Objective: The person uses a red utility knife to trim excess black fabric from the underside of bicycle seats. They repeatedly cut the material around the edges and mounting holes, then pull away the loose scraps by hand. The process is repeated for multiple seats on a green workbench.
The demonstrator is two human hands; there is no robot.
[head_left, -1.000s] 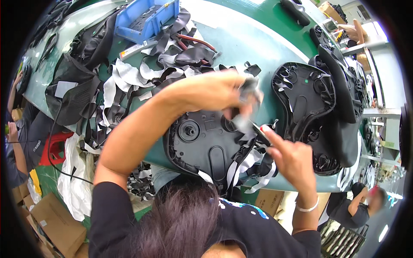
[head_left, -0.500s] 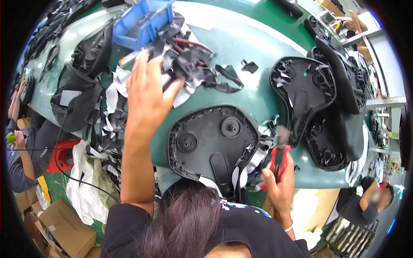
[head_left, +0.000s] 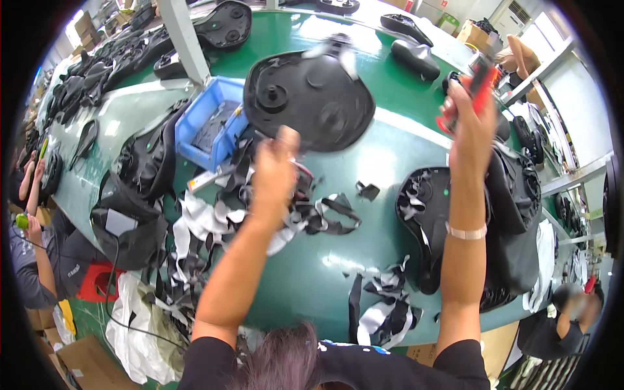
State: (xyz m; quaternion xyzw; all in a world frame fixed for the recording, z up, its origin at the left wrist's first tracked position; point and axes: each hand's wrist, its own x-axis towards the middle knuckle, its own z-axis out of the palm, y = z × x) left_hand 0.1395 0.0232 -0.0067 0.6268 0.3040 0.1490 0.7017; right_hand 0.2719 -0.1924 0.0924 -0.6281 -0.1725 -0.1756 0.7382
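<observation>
A long green table [head_left: 312,273] with a glossy top carries everything — its far end runs toward the upper right. Near the middle top lies a large black moulded seat shell [head_left: 305,97], underside up, blurred at its far edge. Just left of it sits a blue plastic bin [head_left: 211,127]. Black and white offcut strips [head_left: 214,221] pile up left of centre, with a smaller heap of scraps [head_left: 383,305] at the near edge. On the right lies another black seat base [head_left: 422,214] — more black covered seats [head_left: 409,55] lie further along the top.
</observation>
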